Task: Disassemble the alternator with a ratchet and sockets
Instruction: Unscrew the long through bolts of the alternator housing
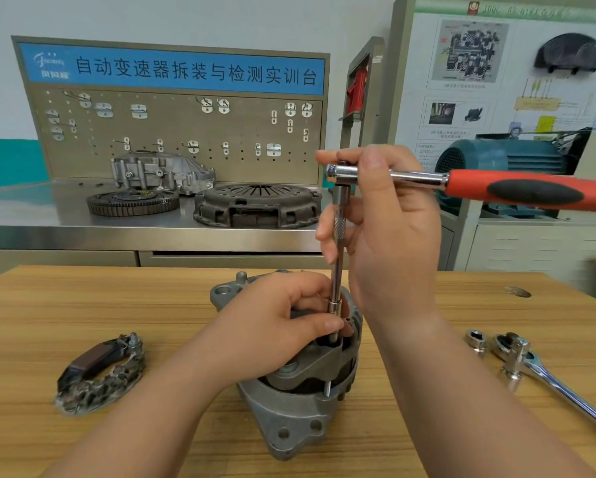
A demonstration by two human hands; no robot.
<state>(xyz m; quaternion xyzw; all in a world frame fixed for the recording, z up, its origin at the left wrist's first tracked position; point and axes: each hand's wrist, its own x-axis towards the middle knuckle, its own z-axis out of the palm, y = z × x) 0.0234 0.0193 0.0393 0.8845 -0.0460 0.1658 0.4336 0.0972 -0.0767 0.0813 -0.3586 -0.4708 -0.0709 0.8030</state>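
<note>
The alternator [300, 401] sits on the wooden table [82, 305] in the lower middle of the frame. It is a round grey metal lump with dark slots round its side, flat ears with holes at its near and far ends, and a thin silver bolt showing on its right side. The left hand [272, 326] rests on top of it, and its thumb and fingers pinch the bottom end of a long thin bar [338, 257] that stands straight up from the alternator. Higher up, the right hand [386, 229] is curled round the top of that bar and the shiny head of the ratchet [517, 189], whose red and black handle reaches the right edge. At lower left lies a dark curved part [99, 374]. At lower right lie a second ratchet [548, 381] and a loose socket [476, 339] just beside it. Farther back, a steel bench [48, 229] holds a toothed ring [132, 201], a big dark round plate [258, 205] and a grey metal case [162, 172], in front of a board with hooks [186, 129].
</note>
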